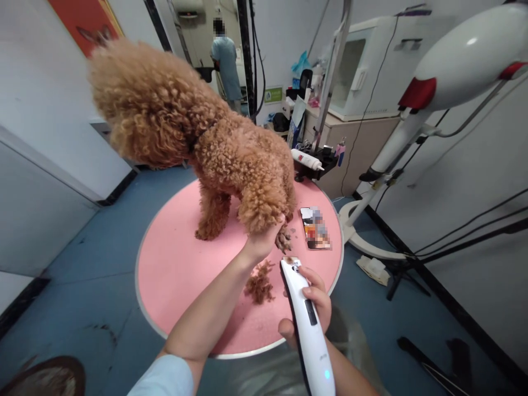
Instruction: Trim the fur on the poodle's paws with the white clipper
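A curly brown dog [243, 148] is on a round pink table [177, 269], its head turned to the left. My left hand [266, 239] is closed around one of its lower hind legs, the fingers partly hidden by fur. Just past that hand, the shaved paw [284, 240] shows dark claws. My right hand [317, 302] grips a white electric hair clipper [307, 324] with a blue light lit near its base. The clipper's blade points at the paw, a little apart from it. Between my forearms lies a clump of cut brown fur [259, 283].
A phone [315, 228] lies on the table's right side. Behind it, a white bottle [307, 159] rests on a small black tray [328, 162] by a metal post [334, 71]. A white stand dryer [466, 60] stands at right. A person [227, 63] is in the far doorway.
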A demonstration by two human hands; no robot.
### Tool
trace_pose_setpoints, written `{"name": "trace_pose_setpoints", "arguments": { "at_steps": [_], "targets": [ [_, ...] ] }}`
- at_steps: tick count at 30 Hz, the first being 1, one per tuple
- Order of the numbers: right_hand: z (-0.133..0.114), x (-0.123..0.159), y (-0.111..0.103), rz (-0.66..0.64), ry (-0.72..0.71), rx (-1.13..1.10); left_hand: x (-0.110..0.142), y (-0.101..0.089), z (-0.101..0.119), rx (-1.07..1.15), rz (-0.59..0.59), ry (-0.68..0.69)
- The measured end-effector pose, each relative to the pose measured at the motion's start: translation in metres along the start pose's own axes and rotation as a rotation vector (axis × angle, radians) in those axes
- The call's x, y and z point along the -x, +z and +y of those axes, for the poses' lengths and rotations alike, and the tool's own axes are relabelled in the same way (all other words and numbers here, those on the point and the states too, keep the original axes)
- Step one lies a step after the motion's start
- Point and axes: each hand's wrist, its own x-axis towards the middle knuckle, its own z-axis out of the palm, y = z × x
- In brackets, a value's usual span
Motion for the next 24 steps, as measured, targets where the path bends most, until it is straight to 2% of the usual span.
{"name": "trace_pose_setpoints", "arguments": {
  "at_steps": [6, 12, 16, 18, 21, 24],
  "targets": [
    [-0.003, -0.015, 0.001, -0.083, 0.045, -0.057, 0.000, 0.000, -0.001, -0.001, 0.051, -0.002],
    [-0.002, -0.021, 0.001, -0.037, -0.059, 0.021, 0.001, 0.002, -0.002, 0.020, 0.048, -0.010],
    [-0.001, -0.018, 0.006, -0.058, 0.003, -0.029, 0.000, 0.005, -0.005, 0.039, 0.071, -0.028],
    [0.002, -0.014, 0.013, -0.028, 0.027, -0.062, 0.001, 0.005, -0.003, 0.052, 0.085, -0.032],
    [0.005, -0.007, 0.020, 0.069, 0.052, -0.108, 0.003, 0.003, 0.002, 0.043, 0.016, -0.055],
    [0.005, -0.006, 0.011, 0.150, -0.019, -0.096, 0.003, -0.001, 0.003, -0.014, -0.088, -0.060]
  ]
}}
